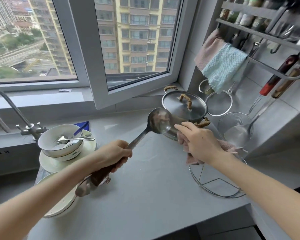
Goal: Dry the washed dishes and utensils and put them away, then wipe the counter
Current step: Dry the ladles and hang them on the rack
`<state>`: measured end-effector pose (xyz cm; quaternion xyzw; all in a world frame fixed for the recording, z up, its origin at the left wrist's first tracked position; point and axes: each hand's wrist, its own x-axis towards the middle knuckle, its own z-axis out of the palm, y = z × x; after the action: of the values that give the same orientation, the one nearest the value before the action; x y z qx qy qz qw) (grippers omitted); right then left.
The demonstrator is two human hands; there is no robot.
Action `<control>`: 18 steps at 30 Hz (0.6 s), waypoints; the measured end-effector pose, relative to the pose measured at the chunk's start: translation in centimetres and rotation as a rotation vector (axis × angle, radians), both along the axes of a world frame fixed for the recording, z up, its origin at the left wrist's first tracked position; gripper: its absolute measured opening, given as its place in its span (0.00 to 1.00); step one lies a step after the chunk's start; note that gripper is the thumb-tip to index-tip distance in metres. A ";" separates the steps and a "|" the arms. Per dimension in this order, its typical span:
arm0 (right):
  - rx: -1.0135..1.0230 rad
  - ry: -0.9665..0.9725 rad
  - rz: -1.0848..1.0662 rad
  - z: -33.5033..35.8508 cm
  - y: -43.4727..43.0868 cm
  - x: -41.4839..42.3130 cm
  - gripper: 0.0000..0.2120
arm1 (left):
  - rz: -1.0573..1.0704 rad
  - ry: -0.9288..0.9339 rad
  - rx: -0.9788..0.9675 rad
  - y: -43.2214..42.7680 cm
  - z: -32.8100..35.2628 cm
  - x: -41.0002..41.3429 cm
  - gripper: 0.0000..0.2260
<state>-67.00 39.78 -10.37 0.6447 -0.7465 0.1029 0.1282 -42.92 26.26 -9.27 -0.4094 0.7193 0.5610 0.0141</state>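
- Left hand (pixel 116 153) grips the ladle (pixel 158 121) by its dark wooden handle; bowl end raised over the counter (pixel 145 187), in front of the lidded pot (pixel 184 106).
- Right hand (pixel 196 141) holds the pink cloth (pixel 192 157), bunched under the palm, fingers extended toward the ladle bowl, just beside it.
- Stacked bowls (pixel 62 146) with spoons (pixel 71 138) stand on a plate near the faucet (pixel 9 115).

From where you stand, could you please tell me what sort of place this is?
Likely a home kitchen: a tap by stacked bowls, a pot on the counter, cloths on a wall rack.
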 end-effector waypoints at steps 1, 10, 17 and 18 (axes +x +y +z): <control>-0.016 0.000 0.026 1.1 0.1 0.5 0.32 | -0.102 -0.051 -0.109 0.0 0.5 -0.9 0.05; 0.244 -0.049 -0.099 3.2 2.3 -1.3 0.07 | -0.838 -0.348 -1.050 1.8 6.2 -10.2 0.08; 0.119 -0.286 -0.250 2.4 6.3 -5.4 0.05 | -0.783 -0.288 -1.615 0.8 10.5 -14.7 0.20; 0.104 -0.359 -0.287 2.4 7.0 -6.3 0.06 | -0.687 -0.178 -1.690 0.0 11.2 -15.0 0.21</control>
<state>-73.26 46.76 -7.98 0.5092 -0.8456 0.1581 -0.0269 -57.92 26.25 1.91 -0.0886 0.9689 -0.2205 -0.0686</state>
